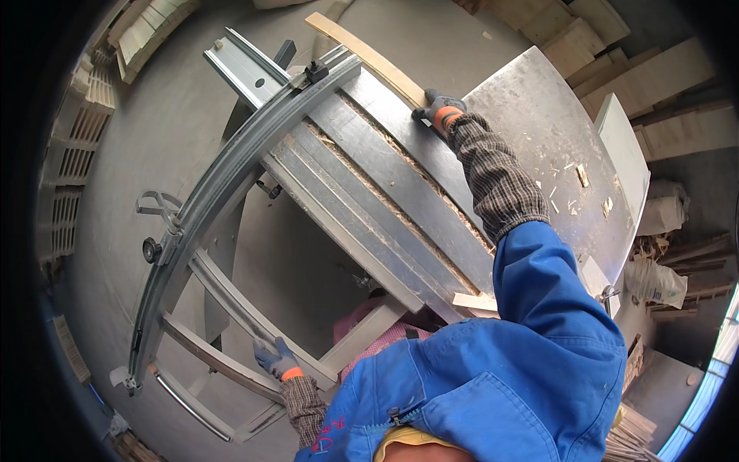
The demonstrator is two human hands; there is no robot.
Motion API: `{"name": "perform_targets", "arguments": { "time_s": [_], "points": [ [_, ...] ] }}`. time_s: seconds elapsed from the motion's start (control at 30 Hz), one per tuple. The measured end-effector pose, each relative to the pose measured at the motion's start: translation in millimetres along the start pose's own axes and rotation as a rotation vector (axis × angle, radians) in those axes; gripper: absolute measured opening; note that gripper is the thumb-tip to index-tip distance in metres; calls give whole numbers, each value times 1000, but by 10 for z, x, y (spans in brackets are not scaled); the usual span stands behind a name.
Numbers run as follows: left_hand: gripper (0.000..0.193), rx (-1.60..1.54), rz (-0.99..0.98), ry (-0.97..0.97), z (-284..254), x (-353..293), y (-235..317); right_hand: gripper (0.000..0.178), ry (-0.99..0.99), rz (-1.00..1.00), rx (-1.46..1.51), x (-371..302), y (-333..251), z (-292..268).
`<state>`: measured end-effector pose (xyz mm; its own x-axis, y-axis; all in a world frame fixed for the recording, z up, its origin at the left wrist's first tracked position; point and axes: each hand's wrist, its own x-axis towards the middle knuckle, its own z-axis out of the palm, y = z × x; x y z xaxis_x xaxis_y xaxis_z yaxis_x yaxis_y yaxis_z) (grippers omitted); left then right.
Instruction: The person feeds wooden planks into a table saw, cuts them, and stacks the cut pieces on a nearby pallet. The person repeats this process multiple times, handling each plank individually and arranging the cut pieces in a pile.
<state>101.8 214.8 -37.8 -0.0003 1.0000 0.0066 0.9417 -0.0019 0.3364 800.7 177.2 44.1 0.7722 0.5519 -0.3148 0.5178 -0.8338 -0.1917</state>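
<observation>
My right hand [444, 112], in a grey glove with an orange cuff, is closed on the near end of a long, narrow wooden strip [368, 55]. The strip lies along the far edge of a metal saw table [392, 158], its other end sticking out past the table to the upper left. My left hand [278, 360], gloved the same way, is at the lower left with its fingers over a metal rail [239, 308] of the sliding side frame. The undersides of its fingers are hidden. Sawdust lines the long grooves of the table.
A curved-looking grey fence [219, 162] with clamps and a black knob [151, 249] crosses the frame's left side. Wood chips [583, 176] lie on the wide metal top at right. Stacked boards [654, 81] stand at upper right, pallets [73, 162] at far left.
</observation>
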Motion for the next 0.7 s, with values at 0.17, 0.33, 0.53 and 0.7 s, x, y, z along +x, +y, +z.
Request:
{"name": "perform_targets", "arguments": {
  "time_s": [0.17, 0.33, 0.53, 0.7],
  "points": [
    [56, -697, -116, -98, 366, 463, 353, 83, 168, -172, 477, 395, 33, -216],
    [46, -1185, 122, -272, 806, 765, 1462, 86, 252, -465, 498, 588, -661, -1066],
    [63, -1584, 272, -978, 421, 733, 3833, 57, -129, -579, 684, -39, -2113, -1142],
    [48, -1815, -66, -1038, 863, 940, 4169, 52, -216, -810, 466, 242, -1938, -725]
  ]
}}
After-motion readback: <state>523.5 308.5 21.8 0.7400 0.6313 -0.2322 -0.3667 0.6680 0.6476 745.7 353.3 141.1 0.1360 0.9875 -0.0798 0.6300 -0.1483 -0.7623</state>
